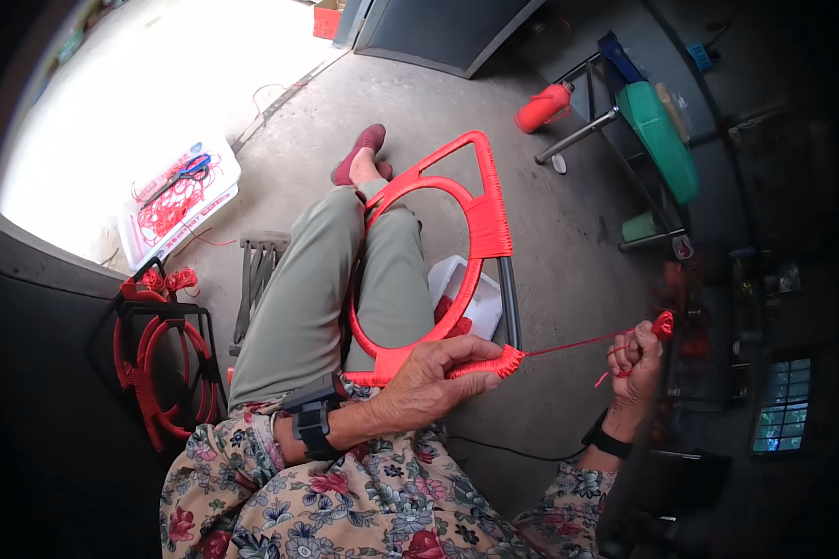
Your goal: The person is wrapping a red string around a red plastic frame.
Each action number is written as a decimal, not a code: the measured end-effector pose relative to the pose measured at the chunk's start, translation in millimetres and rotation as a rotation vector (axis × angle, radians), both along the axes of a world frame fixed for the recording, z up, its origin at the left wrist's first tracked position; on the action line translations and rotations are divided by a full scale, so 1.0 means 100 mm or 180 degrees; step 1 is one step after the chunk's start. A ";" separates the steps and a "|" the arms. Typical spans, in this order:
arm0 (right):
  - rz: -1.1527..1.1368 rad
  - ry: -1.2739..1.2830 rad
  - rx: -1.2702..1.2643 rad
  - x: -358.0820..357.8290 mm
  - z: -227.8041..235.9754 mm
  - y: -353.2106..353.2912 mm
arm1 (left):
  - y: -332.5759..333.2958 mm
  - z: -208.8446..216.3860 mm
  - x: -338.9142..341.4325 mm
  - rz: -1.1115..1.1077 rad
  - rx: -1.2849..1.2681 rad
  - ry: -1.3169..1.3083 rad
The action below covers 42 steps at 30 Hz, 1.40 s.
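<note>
We see a D-shaped metal frame propped on the person's lap, mostly wrapped in red cord, with a bare grey stretch on its right side. The left hand clasps its lower right corner over the wrapping. The right hand is clenched around a taut red cord and a small red bundle. On the floor lies a white tray with red scraps and blue-handled scissors. More wrapped frames lean at left.
</note>
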State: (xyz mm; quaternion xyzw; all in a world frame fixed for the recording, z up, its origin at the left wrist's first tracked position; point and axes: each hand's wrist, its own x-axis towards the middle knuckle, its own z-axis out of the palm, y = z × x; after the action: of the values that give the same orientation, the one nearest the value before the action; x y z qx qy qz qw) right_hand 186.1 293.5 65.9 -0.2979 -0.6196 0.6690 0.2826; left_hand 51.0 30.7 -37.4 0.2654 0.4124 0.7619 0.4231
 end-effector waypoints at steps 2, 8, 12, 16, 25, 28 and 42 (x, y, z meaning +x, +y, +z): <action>-0.0029 -0.0121 -0.0072 0.00 -0.11 0.04 | 0.04 -0.03 -0.04 -0.0522 0.0296 -0.0968; -0.0192 -0.1316 0.0218 0.00 -0.38 0.14 | 0.15 0.06 -0.24 -0.1166 -0.0029 -0.1106; -0.0012 -0.2059 0.2391 -0.16 -0.57 0.11 | 0.26 0.04 -0.27 -0.1472 -0.0089 -0.0933; 0.0856 -0.1421 0.0226 -0.64 -0.28 -0.31 | 0.36 -0.07 -0.25 -0.1643 -0.0040 -0.1046; 0.1578 -0.1804 -0.0085 -1.04 -0.20 -0.65 | 0.44 0.02 -0.28 -0.1639 -0.0095 -0.1242; 0.1556 -0.1604 -0.0447 -1.04 -0.22 -0.73 | 0.42 0.00 -0.24 -0.1606 -0.0122 -0.1397; 0.1695 -0.1381 0.0923 -1.07 -0.05 -0.77 | 0.00 0.18 -0.32 -0.0860 -0.0362 -0.1019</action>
State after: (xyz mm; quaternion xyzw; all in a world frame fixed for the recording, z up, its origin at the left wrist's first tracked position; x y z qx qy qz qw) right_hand 79.1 216.3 60.7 -0.2180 -0.8092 0.5456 0.0000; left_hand 18.6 30.6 -19.9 0.1696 0.3429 0.7062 0.5958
